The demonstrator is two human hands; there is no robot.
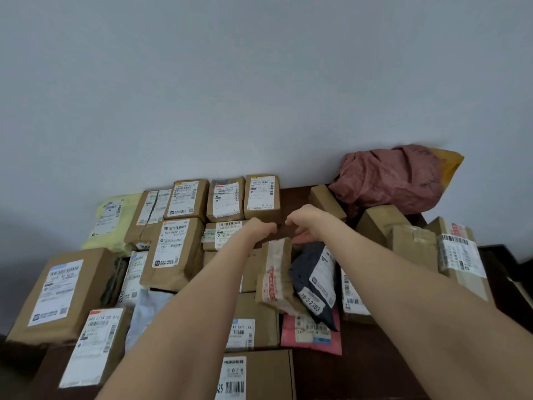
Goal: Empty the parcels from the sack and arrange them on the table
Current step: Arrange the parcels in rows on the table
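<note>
Brown-paper taped parcel [275, 272], banded lengthwise with red-printed tape, lies tilted near the middle of the table [360, 356]. Its near end is propped on the parcels beneath and its far end points toward the far edge.

Both forearms reach over the near edge to that far end. The left hand [259, 229] and right hand [304, 223] sit close together with the fingers of both curled downward. The right hand's fingers touch the parcel's far right corner. The backs of the hands hide the contact, so it cannot be told whether either hand actually clamps the wrapper or only steadies it.

Handling, as judged: the creased wrapping suggests a light, slightly yielding package, stiff enough to hold its shape. The tape band looks slick. A hold across the two long paper sides should be surer than a pinch at one end, which may let it swing.

Surroundings: a dark mailer [314, 272] leans against its right side, over a pink mailer [311, 333]. Labelled cartons [225, 197] stand in rows along the far edge. A yellow-green bag [112, 220] lies toward the far left corner and a large carton [60, 293] at the left edge. The crumpled reddish sack [386, 180] rests slack at the far right corner against the wall, with unsorted boxes just in front of it.
</note>
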